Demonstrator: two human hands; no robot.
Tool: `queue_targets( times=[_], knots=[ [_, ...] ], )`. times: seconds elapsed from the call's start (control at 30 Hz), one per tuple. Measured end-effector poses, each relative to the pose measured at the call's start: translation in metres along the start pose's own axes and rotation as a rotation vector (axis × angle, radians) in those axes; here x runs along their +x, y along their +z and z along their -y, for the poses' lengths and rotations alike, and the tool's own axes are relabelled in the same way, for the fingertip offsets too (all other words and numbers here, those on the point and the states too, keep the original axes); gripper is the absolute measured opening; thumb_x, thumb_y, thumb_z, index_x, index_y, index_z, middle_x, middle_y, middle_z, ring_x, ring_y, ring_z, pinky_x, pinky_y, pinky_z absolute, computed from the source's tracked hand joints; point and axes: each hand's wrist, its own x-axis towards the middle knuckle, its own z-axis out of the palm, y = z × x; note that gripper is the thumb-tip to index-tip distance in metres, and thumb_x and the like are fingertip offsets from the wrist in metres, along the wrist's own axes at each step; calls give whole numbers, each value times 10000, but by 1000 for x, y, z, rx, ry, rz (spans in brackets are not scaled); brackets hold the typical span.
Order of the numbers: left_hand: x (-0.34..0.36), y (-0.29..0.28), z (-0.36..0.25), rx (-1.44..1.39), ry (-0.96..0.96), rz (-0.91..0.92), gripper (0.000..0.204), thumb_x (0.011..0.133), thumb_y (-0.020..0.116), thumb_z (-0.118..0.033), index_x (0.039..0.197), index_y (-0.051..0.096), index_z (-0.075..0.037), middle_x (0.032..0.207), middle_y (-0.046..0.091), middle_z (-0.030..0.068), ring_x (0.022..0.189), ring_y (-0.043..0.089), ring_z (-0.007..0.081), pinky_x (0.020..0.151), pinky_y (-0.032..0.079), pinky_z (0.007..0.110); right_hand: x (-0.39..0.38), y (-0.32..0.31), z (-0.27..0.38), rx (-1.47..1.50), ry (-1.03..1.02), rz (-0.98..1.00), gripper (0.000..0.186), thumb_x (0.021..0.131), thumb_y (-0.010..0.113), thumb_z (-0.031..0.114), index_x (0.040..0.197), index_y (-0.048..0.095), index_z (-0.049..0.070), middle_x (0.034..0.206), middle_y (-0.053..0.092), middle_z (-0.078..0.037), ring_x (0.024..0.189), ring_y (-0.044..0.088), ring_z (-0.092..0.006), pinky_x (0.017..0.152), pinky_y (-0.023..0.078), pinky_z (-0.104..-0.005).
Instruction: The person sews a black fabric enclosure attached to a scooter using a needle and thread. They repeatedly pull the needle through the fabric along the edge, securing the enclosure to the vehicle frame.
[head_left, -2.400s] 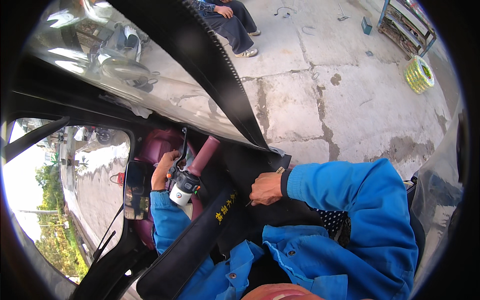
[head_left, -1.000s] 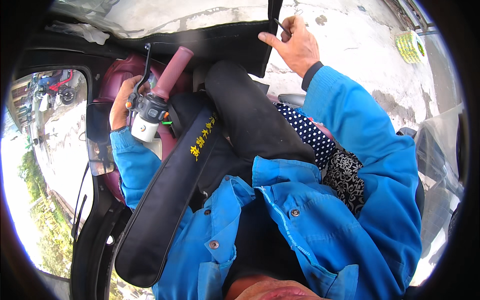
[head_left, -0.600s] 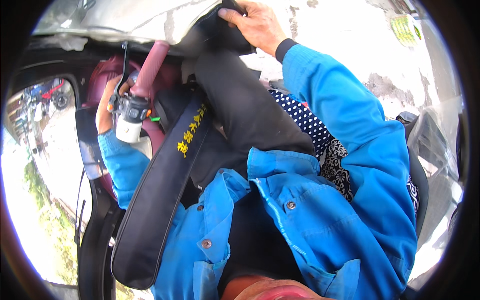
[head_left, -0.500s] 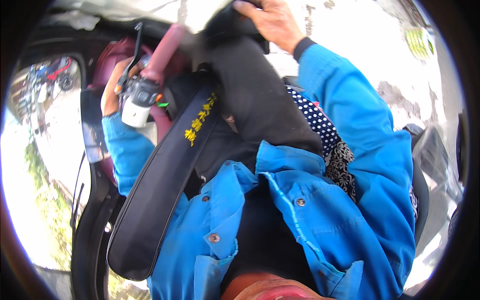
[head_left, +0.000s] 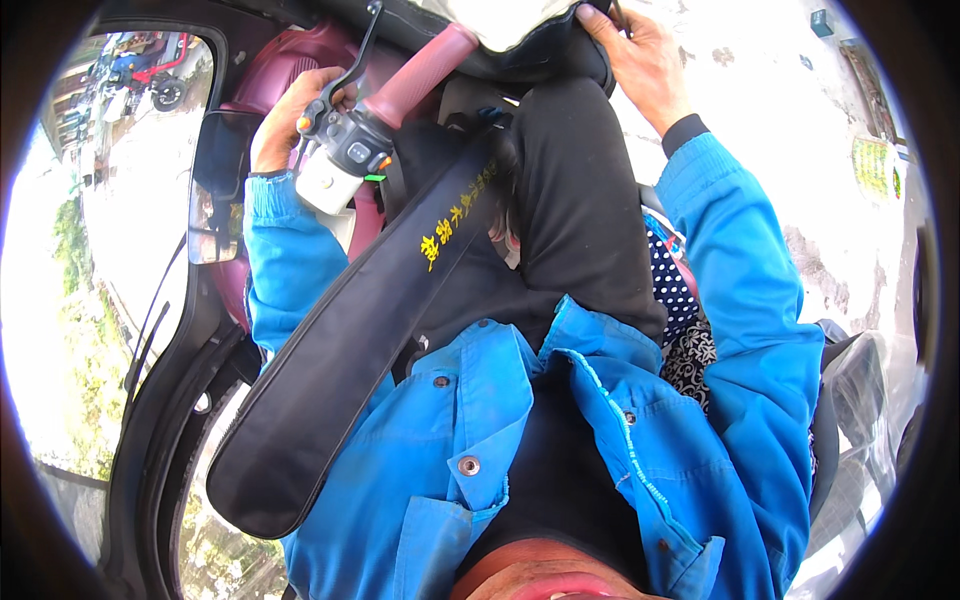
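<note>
So the person's right hand (head_left: 645,70) has thumb and fingers pinched on the edge of a black flexible flap (head_left: 577,65), which lies just left of those fingers. The left hand (head_left: 295,120) is curled behind the black metal brake lever (head_left: 362,50); can't tell if its fingers grip anything. Imo the snag risk is the pink ribbed handlebar grip (head_left: 425,72), left of the right fingers: a sideways yank could catch the flap on its end, or bunch it against the black-trousered knee (head_left: 570,115) just below. Tight there, but right of those fingers there's open room over pale concrete ground (head_left: 770,130).
</note>
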Motion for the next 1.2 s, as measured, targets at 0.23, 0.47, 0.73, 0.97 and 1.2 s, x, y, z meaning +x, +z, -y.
queue_targets(
  times=[0.23, 0.47, 0.73, 0.97, 1.2],
  knots=[
    [10, -5, 27, 15, -159, -24, 113, 996, 663, -103, 995, 710, -1, 845, 678, 6, 790, 617, 104, 693, 495, 301, 4, -3, -13, -162, 99, 84, 695, 1033, 654, 631, 1309, 758, 2, 1120, 798, -242, 1076, 763, -381, 990, 571, -455],
    [32, -21, 47, -52, -379, 135, 112, 966, 726, -94, 987, 727, 16, 789, 682, 35, 729, 608, 114, 637, 480, 343, -3, -4, 9, -75, 70, 11, 470, 1050, 708, 427, 1201, 783, -12, 1009, 783, -241, 954, 747, -341, 891, 562, -422],
    [40, -28, 69, 127, -323, 166, 155, 920, 701, -95, 970, 732, 49, 767, 689, 69, 751, 642, 157, 680, 509, 372, 1, -3, 3, -112, 23, 7, 398, 1045, 746, 342, 1056, 765, -56, 748, 705, -167, 659, 588, -185, 673, 499, -378],
    [39, -27, 61, 139, -296, 172, 138, 938, 698, -87, 958, 732, 45, 773, 699, 60, 720, 636, 141, 652, 500, 349, 1, 0, 2, -33, 40, -6, 453, 1013, 742, 408, 923, 754, -35, 787, 691, -250, 762, 676, -423, 720, 509, -474],
    [37, -27, 57, 140, -257, 172, 181, 942, 707, -118, 945, 722, 63, 761, 690, 64, 709, 635, 134, 637, 488, 338, -1, -3, 6, -14, 36, 8, 414, 1017, 745, 390, 976, 779, -21, 790, 701, -234, 748, 671, -392, 723, 506, -454]
  ],
)
